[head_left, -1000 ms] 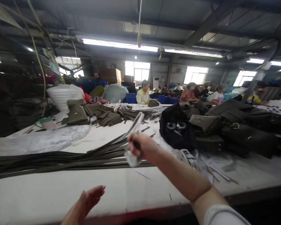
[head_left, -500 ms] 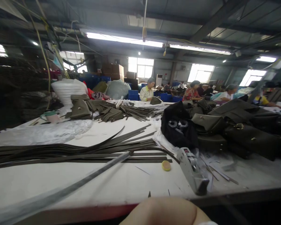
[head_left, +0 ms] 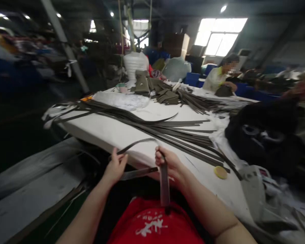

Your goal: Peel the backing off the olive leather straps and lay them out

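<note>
A narrow dark strip is at the hands, just over the near edge of the table, with one flat length hanging towards 6 o'clock; whether all the lengths here belong to a single strip, I cannot tell. The right hand has its fingers curled closed around it. At its 9 o'clock, the left hand is partly open, thumb and fingers lightly bent beside a bowed length — whether they truly pinch it, I cannot tell. Good handling here would probably mean keeping the right grip firm, letting the left guide the strip without kinking it, and taking out any twist so that the flat faces agree. The loose length near the red apron, at 6 o'clock, deserves watching lest it snag. From 11 to 2 o'clock, more dark strips lie fanned across the white table. A yellow disc sits near their ends at 3 o'clock — with a grey tape dispenser beyond it, towards 4 o'clock.
</note>
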Demonstrator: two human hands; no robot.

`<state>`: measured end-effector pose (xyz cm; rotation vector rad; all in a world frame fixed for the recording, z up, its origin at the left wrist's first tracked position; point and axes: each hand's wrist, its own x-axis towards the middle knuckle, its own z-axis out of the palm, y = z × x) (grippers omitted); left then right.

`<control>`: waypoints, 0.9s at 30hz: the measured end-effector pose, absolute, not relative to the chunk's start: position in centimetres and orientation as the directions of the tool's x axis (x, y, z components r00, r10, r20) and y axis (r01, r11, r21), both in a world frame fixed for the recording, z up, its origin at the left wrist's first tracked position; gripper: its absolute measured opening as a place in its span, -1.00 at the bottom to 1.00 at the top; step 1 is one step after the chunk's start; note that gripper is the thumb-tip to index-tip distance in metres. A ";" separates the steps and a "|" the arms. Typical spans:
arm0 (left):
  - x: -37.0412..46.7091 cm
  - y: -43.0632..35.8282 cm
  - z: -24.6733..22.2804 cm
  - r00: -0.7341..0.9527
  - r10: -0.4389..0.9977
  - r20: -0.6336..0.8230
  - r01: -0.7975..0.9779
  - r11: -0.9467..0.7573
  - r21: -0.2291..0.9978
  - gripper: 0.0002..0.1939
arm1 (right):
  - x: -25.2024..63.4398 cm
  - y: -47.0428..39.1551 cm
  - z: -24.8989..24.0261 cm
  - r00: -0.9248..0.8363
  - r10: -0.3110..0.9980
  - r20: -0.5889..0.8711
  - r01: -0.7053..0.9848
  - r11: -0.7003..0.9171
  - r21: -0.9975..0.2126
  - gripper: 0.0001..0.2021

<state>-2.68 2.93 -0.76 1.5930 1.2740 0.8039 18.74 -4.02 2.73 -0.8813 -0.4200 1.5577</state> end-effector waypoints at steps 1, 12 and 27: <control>-2.2 2.6 -2.0 0.292 0.950 -0.113 0.343 0.007 0.939 -0.43 | 18.8 -3.3 2.3 0.053 0.952 -0.302 -0.706 -0.178 -0.685 -0.74; -0.9 -4.9 -3.9 0.867 0.314 -0.387 0.055 0.711 0.701 -0.52 | 18.6 0.4 -0.9 0.271 0.929 -0.253 -0.524 -0.078 -0.848 -0.73; -3.3 -2.2 1.0 0.850 0.437 -0.294 -0.023 0.588 0.808 -0.48 | 17.3 -5.8 -2.3 -0.460 0.887 -0.040 0.470 0.205 -0.858 -0.71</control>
